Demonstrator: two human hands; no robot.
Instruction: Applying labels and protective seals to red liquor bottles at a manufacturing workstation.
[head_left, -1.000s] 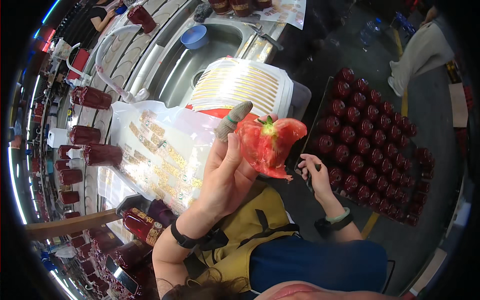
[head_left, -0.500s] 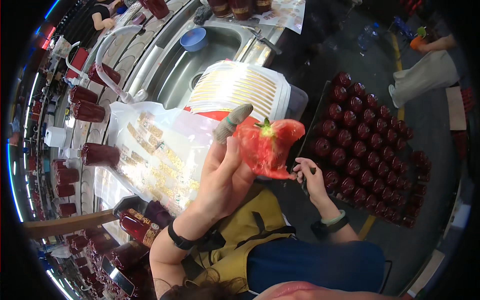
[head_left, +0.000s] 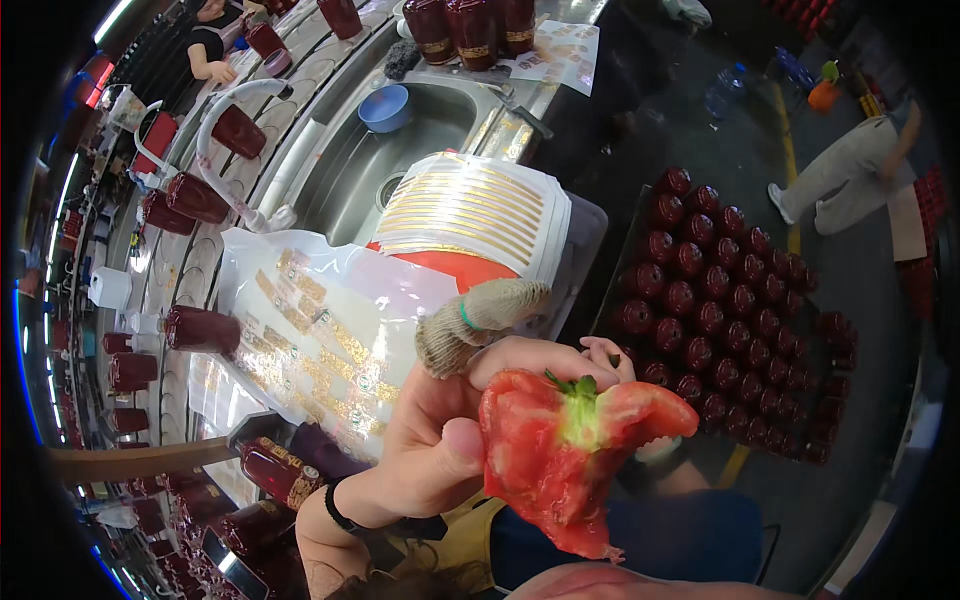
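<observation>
My left hand point(head_left: 440, 440) is closed on a torn, partly eaten tomato point(head_left: 545, 450), its wet red flesh and green stem facing up. A knitted beige sleeve with a green band, a finger cot point(head_left: 490, 315), covers one finger of that hand. The thumb presses against the tomato's left side. Behind the tomato, my right hand point(head_left: 608, 358) shows only a few curled fingers, with a small dark thing at them that I cannot make out. The rest of the right hand is hidden by the tomato and my left hand.
Left of me, dark red glass jars point(head_left: 203, 328) stand along a conveyor. Ahead are a steel sink point(head_left: 440, 110) with a blue bowl point(head_left: 386, 108), a stack of gold-striped sheets point(head_left: 470, 210) and a gold decal sheet point(head_left: 310, 330). Racked jars point(head_left: 710, 285) and another person point(head_left: 860, 160) are right.
My left hand has brought the tomato closer and lower, turning it. My right hand is now mostly covered behind it. The other person at the right has shifted.
</observation>
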